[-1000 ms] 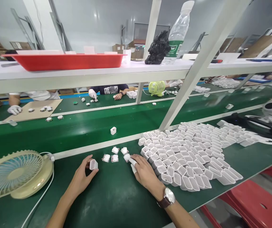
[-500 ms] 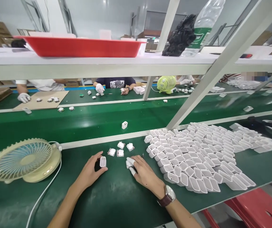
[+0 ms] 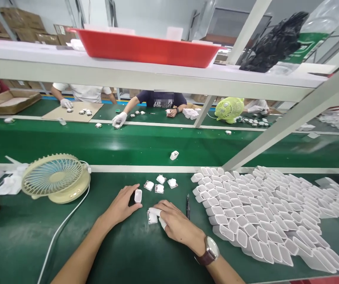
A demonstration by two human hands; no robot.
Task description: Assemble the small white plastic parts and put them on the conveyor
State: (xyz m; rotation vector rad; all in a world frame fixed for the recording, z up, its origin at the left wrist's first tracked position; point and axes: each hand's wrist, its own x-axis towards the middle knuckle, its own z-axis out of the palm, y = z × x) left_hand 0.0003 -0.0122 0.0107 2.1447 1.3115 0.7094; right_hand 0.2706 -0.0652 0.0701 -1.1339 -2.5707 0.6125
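Note:
My left hand [image 3: 124, 205] is closed around a small white plastic case [image 3: 138, 196], held upright with its open mouth facing me. My right hand [image 3: 176, 223], with white finger cots on its fingertips and a watch on the wrist, pinches a small white part [image 3: 152, 217] on a clear-edged base at the table surface. Several similar white parts [image 3: 159, 189] lie just beyond, between the two hands. Black tweezers [image 3: 188, 207] rest to the right of my right hand.
Many white cases [image 3: 246, 213] stand packed on the right. At left is a cream fan [image 3: 58, 177] with a white cable. A lone case [image 3: 174, 155] sits on the green belt [image 3: 128, 148]. Overhead runs a shelf [image 3: 157, 79] with a red tray [image 3: 145, 47]. Co-workers sit opposite.
The view has swung left. My right hand has brought the small white part nearer to my left hand. Across the belt, a co-worker's gloved hand has reached out to its edge.

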